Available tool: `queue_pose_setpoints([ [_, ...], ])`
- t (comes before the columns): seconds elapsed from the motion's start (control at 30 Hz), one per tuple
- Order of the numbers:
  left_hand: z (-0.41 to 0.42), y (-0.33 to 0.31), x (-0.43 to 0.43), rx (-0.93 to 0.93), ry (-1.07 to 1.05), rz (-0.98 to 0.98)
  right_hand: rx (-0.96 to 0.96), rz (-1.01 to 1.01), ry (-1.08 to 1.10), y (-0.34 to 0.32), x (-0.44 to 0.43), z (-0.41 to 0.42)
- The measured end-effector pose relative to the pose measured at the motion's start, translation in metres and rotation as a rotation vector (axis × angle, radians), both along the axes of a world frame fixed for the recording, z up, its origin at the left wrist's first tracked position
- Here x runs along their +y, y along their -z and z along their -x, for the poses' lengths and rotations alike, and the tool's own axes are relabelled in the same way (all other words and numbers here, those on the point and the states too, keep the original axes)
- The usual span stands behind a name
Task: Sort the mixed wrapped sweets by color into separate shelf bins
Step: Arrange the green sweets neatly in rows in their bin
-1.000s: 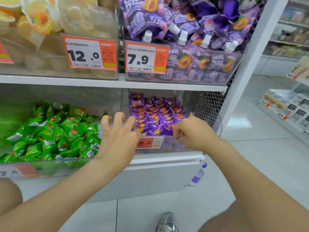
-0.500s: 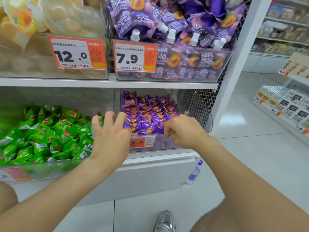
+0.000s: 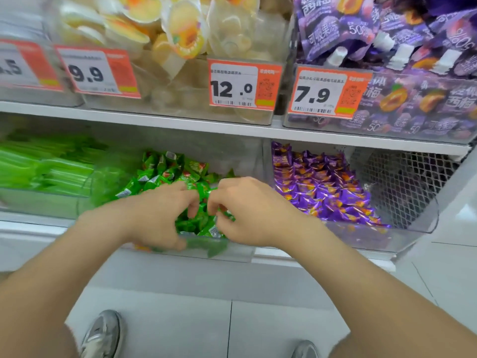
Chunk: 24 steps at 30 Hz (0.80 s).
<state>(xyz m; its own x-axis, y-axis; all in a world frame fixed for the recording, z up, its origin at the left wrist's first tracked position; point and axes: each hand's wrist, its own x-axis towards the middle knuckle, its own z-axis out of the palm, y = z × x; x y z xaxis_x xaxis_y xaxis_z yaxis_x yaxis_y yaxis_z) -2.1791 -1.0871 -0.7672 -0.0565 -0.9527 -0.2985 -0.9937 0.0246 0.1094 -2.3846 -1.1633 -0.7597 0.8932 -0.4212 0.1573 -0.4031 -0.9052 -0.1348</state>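
Green sweets (image 3: 167,174) in clear bin (image 3: 237,251), left hand (image 3: 160,215) and right hand (image 3: 247,213) curled among them, grip unclear through blur

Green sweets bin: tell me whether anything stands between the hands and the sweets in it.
Nothing visible does. The left hand and right hand reach over the clear front wall, fingers down among the green sweets; the shelf above sits clear of both.

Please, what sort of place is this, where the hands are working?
Most likely a shop: orange price tags with printed prices, clear bins heaped with green sweets and purple sweets, and a white shelf carrying more packaged snacks.
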Motion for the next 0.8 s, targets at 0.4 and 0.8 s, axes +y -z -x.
queue_pose_setpoints([
  [0.4, -0.076, 0.022, 0.002, -0.139, 0.02, -0.188, 0.294, -0.229, -0.069, 0.011, -0.003, -0.072],
  [0.8, -0.06, 0.023, 0.032, -0.322, 0.19, 0.207, 0.658, -0.371, 0.107, -0.01, -0.009, -0.07],
])
